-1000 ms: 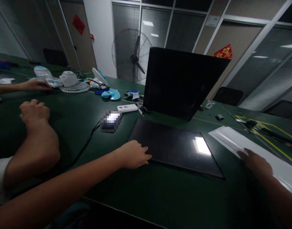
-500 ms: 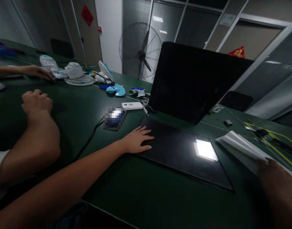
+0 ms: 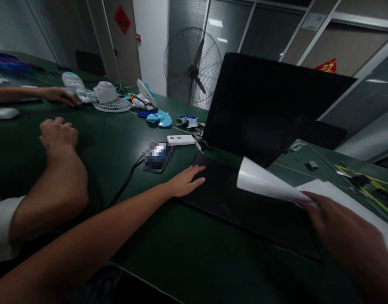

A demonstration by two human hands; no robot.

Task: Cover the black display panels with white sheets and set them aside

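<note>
A thin black rectangular panel (image 3: 225,202) with a glossy face lies flat on the green table. My left hand (image 3: 186,181) rests on its left end, fingers stretched out and holding nothing. At the right, my right hand (image 3: 331,217) is closed on the edge of a white sheet (image 3: 266,181), whose curled far end hangs over the panel's right half. More white sheet (image 3: 323,185) lies beyond that hand on the table. Past the panel's back edge stands a large dark monitor (image 3: 270,105).
A co-worker's forearm and fist (image 3: 59,135) rest at the left, with another hand (image 3: 59,96) farther back. Near my left hand are a blurred-out corded object (image 3: 157,156) and a white oblong device (image 3: 181,140). Fan parts (image 3: 113,103) and blue blades (image 3: 160,119) lie behind.
My right hand has moved left with the white sheet, from the right side of the table to over the panel. My left hand stays on the panel. The view has shifted slightly.
</note>
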